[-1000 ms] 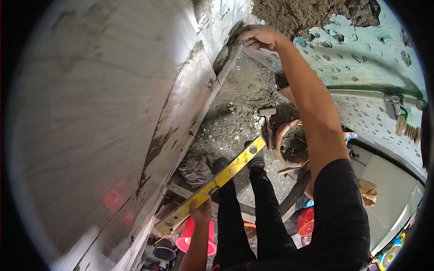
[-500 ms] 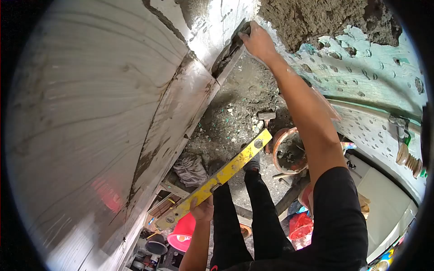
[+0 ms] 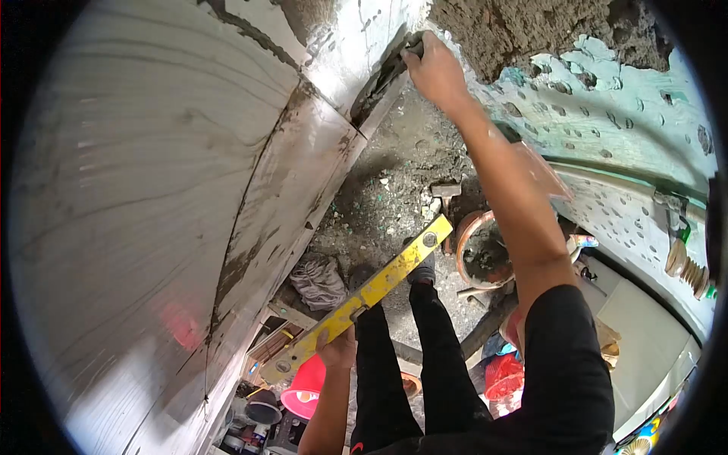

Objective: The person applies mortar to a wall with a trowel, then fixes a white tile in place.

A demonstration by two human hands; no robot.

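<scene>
left hand (image 3: 336, 350): closed around the yellow spirit level (image 3: 368, 298) near its lower end, thumb over the face.
spirit level: held aslant above the floor, crossing in front of the person's legs (image 3: 444, 349); face marked with grey smears.
right hand (image 3: 438, 72): arm fully extended, fingers bent at the upper end of a dark gap (image 3: 377, 89) in the corner; cannot tell whether they grip anything.
gap: lined with grey, rough material, along the edge of the pale panelled wall (image 3: 159, 174).
facing wall (image 3: 584, 114): pale green, pitted, its coating broken away above to rough brown.
floor (image 3: 387, 171): grey, strewn with rubble.
hammer (image 3: 446, 189): on the floor, beside the orange-rimmed bucket (image 3: 465, 265).
bucket contents: grey mix, partly behind the right forearm.
cloth bundle (image 3: 317, 282): crumpled, near the panelled wall's base.
pink bucket (image 3: 302, 393): below the level's lower end in view.
</scene>
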